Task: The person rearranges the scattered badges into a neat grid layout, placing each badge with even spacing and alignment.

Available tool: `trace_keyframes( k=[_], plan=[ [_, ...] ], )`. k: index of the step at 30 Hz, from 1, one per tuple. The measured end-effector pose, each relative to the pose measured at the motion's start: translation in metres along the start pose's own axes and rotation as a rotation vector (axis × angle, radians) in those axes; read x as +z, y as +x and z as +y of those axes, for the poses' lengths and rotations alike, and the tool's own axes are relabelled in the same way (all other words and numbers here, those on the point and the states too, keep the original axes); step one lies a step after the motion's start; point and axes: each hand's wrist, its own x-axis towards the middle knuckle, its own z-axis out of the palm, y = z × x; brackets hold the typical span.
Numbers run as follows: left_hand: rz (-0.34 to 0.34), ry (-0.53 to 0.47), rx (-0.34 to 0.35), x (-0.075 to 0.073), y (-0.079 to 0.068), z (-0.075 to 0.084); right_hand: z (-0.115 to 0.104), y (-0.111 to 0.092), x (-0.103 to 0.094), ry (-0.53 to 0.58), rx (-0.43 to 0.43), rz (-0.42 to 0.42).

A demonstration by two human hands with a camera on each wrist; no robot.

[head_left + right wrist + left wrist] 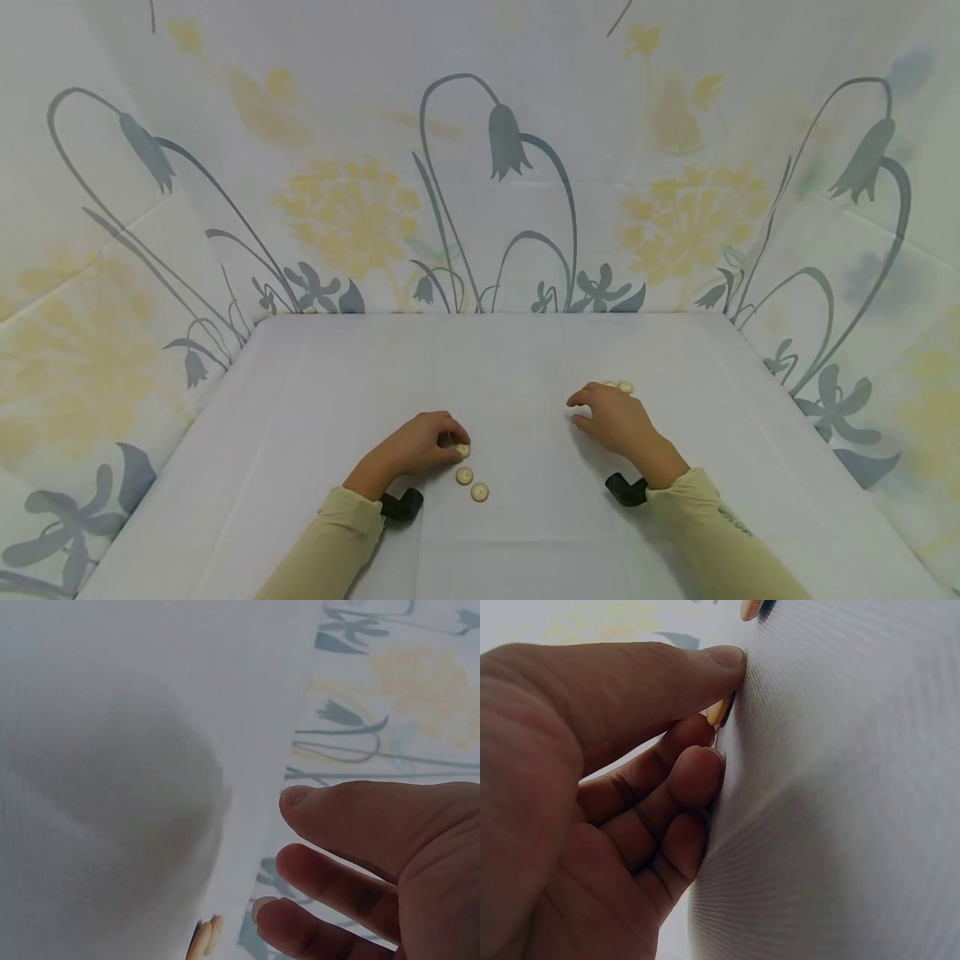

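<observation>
- The left hand pinches one small round disc with its thumb and first finger nearly together. The disc sits right at the tips.
- Two loose discs lie on the white cloth, just beside the left hand on the person's side.
- The right hand has its thumb and fingers spread apart, with nothing between them. Two far discs lie just past its knuckles, and it partly hides one of them.
- The left wrist view shows the pinched disc's thin edge under the thumb, close to the cloth; I can't tell if it touches. The head view shows its round face.
- The right wrist view shows both far discs side by side, and the wide gap by the thumb.
- A wide stretch of cloth lies between the hands. The back edge, by the flowery wall, is well apart from both hands.
</observation>
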Motion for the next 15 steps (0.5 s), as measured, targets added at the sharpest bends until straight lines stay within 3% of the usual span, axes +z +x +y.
trace_keyframes(
  k=[7,15],
  plan=[
    [-0.002,-0.011,0.022,-0.001,0.001,-0.002,-0.013,0.003,0.003,0.006,-0.067,0.005],
    [-0.008,-0.025,0.012,0.001,0.001,-0.003,-0.028,0.001,0.007,0.034,-0.07,-0.024]
  ],
)
